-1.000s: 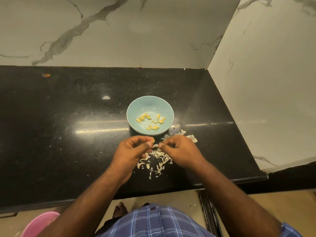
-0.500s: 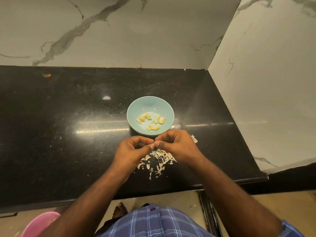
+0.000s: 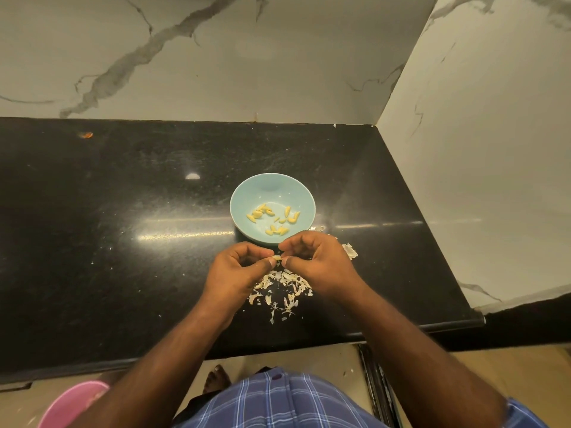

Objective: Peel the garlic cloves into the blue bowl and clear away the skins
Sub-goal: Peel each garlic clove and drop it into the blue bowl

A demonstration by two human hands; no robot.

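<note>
A light blue bowl stands on the black counter and holds several peeled yellow cloves. Just in front of its near rim, my left hand and my right hand meet fingertip to fingertip. Between them they pinch a small pale garlic clove. Below the hands a heap of white garlic skins lies on the counter. A larger piece of skin shows behind my right hand.
Marble walls close the counter at the back and on the right. The counter's front edge runs below my forearms. A pink tub stands on the floor at the lower left, next to a bare foot.
Both hands have risen slightly toward the bowl's near rim while working the clove. The skins heap is more exposed below them.
</note>
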